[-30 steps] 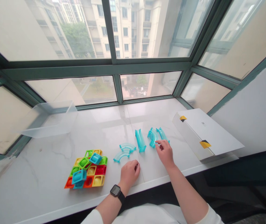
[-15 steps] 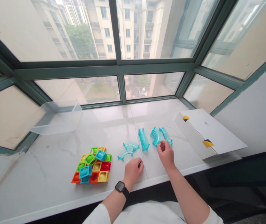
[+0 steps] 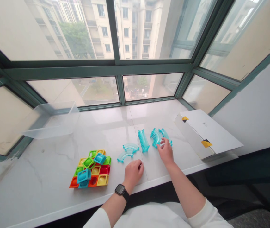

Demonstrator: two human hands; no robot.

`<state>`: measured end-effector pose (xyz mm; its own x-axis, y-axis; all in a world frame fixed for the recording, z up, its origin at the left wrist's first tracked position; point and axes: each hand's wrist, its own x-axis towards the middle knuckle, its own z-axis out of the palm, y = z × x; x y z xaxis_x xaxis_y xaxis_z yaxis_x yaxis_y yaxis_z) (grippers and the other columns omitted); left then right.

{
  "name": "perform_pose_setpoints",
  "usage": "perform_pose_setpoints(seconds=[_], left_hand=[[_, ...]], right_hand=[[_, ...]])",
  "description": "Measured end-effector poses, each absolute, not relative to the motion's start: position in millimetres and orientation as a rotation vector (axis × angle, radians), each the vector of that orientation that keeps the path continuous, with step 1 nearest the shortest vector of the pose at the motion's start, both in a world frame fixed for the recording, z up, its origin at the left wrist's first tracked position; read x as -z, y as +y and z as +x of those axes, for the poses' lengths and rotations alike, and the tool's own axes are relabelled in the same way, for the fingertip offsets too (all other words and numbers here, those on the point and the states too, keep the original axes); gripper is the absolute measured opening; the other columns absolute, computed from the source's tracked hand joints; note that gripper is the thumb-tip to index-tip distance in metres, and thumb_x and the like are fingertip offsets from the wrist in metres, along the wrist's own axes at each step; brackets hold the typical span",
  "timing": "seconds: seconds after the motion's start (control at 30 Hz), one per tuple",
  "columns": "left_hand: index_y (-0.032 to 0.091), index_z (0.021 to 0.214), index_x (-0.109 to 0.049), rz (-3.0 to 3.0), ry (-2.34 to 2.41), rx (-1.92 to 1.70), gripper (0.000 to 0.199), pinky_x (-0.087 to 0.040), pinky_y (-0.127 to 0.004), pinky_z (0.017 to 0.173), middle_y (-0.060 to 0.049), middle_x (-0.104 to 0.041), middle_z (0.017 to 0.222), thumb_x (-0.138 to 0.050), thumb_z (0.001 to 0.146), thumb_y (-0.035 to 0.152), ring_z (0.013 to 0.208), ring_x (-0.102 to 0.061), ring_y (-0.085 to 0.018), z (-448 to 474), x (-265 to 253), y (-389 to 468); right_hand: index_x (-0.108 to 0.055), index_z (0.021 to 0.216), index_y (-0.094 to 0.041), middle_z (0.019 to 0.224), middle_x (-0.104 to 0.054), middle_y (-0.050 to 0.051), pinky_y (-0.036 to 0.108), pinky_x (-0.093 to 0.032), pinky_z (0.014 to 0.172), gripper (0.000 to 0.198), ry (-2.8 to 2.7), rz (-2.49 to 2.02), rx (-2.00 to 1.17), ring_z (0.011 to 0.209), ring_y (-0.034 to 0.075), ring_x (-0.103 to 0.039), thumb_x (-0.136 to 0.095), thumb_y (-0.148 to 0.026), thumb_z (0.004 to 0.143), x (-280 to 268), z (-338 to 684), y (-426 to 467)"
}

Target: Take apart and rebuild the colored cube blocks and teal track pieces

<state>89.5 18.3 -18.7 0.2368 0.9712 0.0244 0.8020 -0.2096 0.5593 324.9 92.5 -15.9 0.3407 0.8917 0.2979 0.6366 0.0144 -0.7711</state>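
My right hand is over the near end of the translucent blue curved tracks, thumb and fingers a little apart. Its fingertips partly cover these tracks and a narrow blue track piece just beside them. My left hand, with a black watch on its wrist, rests on the counter with its fingers curled in; nothing shows in it. Ahead of that hand lie two curved blue track pieces, touching or nearly so. A straight stack of blue track lies between the two groups.
Colourful square blocks are piled on the left of the white counter. A clear plastic bin stands at the back left by the window. A white box with yellow-black tabs sits at the right, near the front edge.
The view has shifted slightly, so everything sits a bit further left. My right hand's fingers have spread and reached a little further over the tracks. My left hand stays put.
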Motion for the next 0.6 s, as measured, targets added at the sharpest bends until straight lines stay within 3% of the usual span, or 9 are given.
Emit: perform_pose_setpoints(seconds=[0.6], left_hand=[[0.024, 0.081, -0.062, 2.085, 1.614, -0.55, 0.026, -0.029, -0.032, 0.066, -0.003, -0.069, 0.079, -0.048, 0.102, 0.03, 0.076, -0.06, -0.019, 89.1, 23.1, 18.7]], right_hand=[[-0.056, 0.126, -0.021, 0.104, -0.066, 0.008, 0.043, -0.056, 0.076, 0.041, -1.403, -1.719, -0.375, 0.068, 0.019, -0.059, -0.055, -0.033, 0.087, 12.9, 327.0, 90.1]])
